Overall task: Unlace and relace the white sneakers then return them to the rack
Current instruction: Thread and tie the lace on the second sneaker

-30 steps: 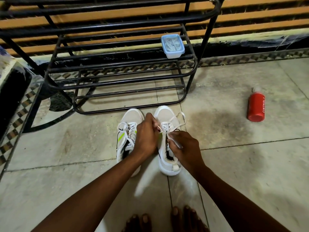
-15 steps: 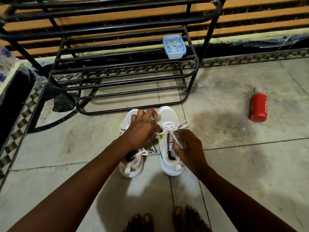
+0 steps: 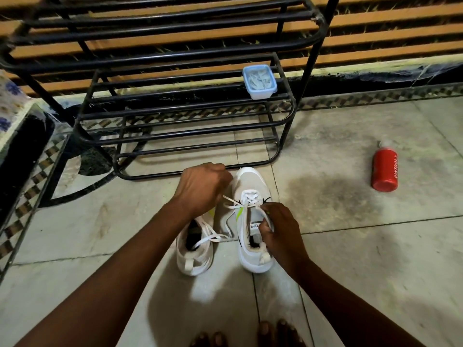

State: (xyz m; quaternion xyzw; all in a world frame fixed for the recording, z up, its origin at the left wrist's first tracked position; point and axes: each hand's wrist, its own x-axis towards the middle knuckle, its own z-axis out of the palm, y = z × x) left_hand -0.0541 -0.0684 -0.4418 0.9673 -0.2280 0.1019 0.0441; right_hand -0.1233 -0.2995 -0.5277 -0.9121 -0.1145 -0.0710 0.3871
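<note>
Two white sneakers are sitting side by side on the tiled floor point(image 3: 350, 259), toes pointing to 12 o'clock toward the black metal rack point(image 3: 190, 131), which is standing just beyond them.

The right sneaker point(image 3: 250, 186) is lying at 1 o'clock from the bare toes point(image 3: 275, 331) showing at the bottom edge. Its white lace point(image 3: 248, 199) is crossing only the eyelets nearest the toe; the tongue and upper eyelets are showing bare. One lace end is running out toward 10 o'clock to the left hand point(image 3: 200, 189), whose fingers are curling closed around it above the gap between the shoes. The right hand point(image 3: 280, 226) is resting at the 3 o'clock side of this shoe's collar, fingers pinching the other lace strand against the tongue.

The left sneaker point(image 3: 194, 256) is sitting at 9 o'clock of the right one, just beside it, partly hidden under the left forearm. Its lace is lying loose across the opening.

A clear lidded container point(image 3: 259, 82) is resting on a lower rack shelf at 12 o'clock from the shoes. A red bottle point(image 3: 384, 169) is lying on the floor at 2 o'clock, well apart from them.
</note>
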